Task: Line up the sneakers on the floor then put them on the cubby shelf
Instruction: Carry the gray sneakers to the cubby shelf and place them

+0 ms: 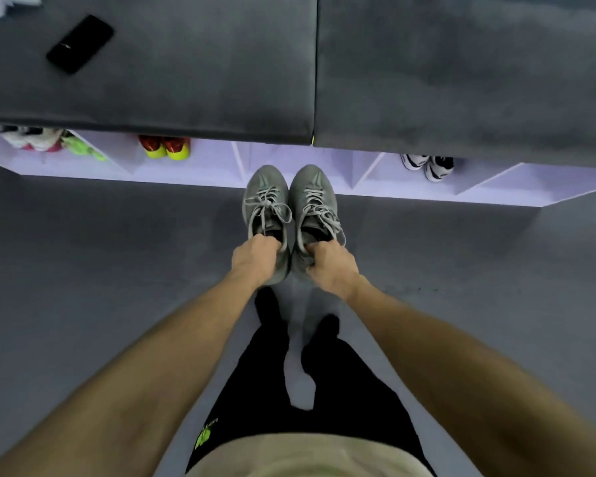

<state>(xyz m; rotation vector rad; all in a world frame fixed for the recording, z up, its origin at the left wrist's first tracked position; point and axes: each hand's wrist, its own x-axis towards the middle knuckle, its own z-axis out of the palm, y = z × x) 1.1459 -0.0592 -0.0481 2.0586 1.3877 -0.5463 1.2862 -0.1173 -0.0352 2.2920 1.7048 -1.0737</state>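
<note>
Just short of the cubby shelf (324, 187) at twelve o'clock, fingers (255, 244) of both hands clenched on grey sneakers (267, 197), risking toes snagging the divider or loose laces catching.

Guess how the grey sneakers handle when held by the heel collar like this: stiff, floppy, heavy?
Grey sneakers probably light: each hand, left hand and right hand, holds one by the collar. Uppers look soft, so collars may flex. Loose laces may dangle and snag on the cubby shelf.
</note>
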